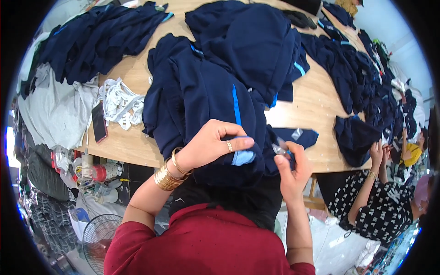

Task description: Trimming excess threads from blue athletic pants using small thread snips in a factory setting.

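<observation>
A navy garment (201, 96) with a bright blue stripe lies over the table's near edge in front of me. My left hand (220, 140), with gold bangles on its wrist, pinches a fold of it where a light blue patch (244, 157) shows. Just to the right, my right hand (293, 167) is closed with thumb and finger around a small silvery thing (278, 149), possibly thread snips; most of it is hidden. It is close beside the garment's edge; whether it touches the cloth I cannot tell.
More navy garments (247, 41) are heaped beyond, with piles far left (96, 36) and right (343, 68). White strips (120, 101) and a phone (99, 123) lie left on the wooden table (123, 146). A fan (101, 238) stands lower left. A co-worker (376, 201) sits at right, handling navy cloth.
</observation>
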The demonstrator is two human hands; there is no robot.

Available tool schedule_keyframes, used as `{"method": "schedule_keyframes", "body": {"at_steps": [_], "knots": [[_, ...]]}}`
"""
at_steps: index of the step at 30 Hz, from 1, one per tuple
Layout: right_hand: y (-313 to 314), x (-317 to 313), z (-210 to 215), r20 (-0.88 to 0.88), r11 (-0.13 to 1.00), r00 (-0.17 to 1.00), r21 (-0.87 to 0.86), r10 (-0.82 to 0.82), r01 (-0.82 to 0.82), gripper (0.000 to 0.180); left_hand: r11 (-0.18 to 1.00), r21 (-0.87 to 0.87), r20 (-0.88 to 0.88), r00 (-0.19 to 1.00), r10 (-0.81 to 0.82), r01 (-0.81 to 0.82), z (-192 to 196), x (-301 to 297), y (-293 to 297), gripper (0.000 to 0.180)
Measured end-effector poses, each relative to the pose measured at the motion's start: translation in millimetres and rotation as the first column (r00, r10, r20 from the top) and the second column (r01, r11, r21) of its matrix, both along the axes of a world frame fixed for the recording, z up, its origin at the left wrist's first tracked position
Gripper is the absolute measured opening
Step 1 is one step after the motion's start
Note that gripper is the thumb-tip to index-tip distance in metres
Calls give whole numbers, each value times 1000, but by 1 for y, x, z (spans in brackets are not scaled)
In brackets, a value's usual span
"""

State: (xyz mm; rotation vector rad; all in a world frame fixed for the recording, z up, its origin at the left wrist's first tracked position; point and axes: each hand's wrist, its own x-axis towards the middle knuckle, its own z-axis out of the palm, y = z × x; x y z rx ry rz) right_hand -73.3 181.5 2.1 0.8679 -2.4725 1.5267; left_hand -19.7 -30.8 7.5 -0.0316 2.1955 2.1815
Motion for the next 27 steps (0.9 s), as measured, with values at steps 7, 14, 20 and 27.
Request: {"method": "schedule_keyframes", "body": {"at_steps": [7, 14, 20, 27], "knots": [[24, -16, -44, 51, 971, 980, 155, -194, 184, 27, 692, -467, -318, 835, 450, -551, -14, 21, -128, 27], [92, -18, -85, -1, 924, 942, 198, -335, 328, 16, -27, -976, -131, 490, 862, -214, -111, 162, -347, 52], [65, -17, -57, 90, 888, 940, 369, -328, 275, 19, 50, -914, -62, 259, 964, -403, -178, 229, -386, 70], [52, -16, -54, 21, 913, 960, 316, -279, 259, 18, 618, -209, 227, 578, 784, -758, -169, 213, -396, 43]]}}
